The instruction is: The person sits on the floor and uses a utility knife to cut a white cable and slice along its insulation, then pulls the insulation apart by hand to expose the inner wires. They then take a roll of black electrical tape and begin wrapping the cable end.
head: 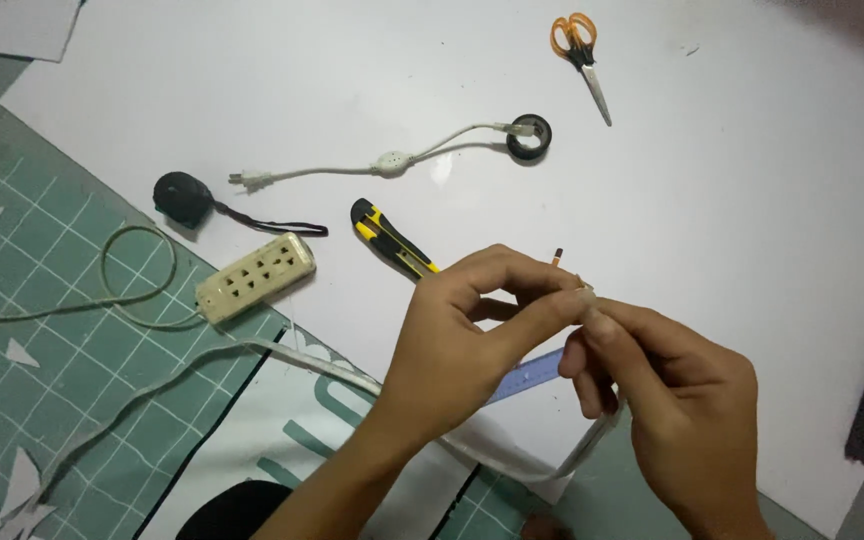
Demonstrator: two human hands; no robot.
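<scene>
Low in the middle of the view, both hands meet over the white sheet (752,200) that covers most of the tabletop. Left hand (452,345) and right hand (677,420) are pressed close, fingertips pinching the end of a flat white cable (252,350) — a short stub with a dark tip (558,256) pokes up just above the fingers. From the pinch, the cable loops down under the right hand, runs left beneath the left forearm and trails off across the green cutting mat (62,330) toward the lower left edge. A blue ruler (532,375) shows between the two hands, lying on the sheet under them.

Just beyond the left hand lies a yellow-and-black utility knife (387,237), its tip hidden by the knuckles. To its left sits a cream power strip (255,277), straddling the edge of the sheet and the mat, with its own thin cord (137,270) curling over the mat. Farther up are a black tape measure (183,197) with a dark strap, a white plug lead (352,168) with an inline switch, and a roll of black tape (530,137) touching the lead's far end. Orange-handled scissors (582,60) lie well apart near the top — closed, blades pointing toward the person. White paper scraps (12,480) dot the mat.
</scene>
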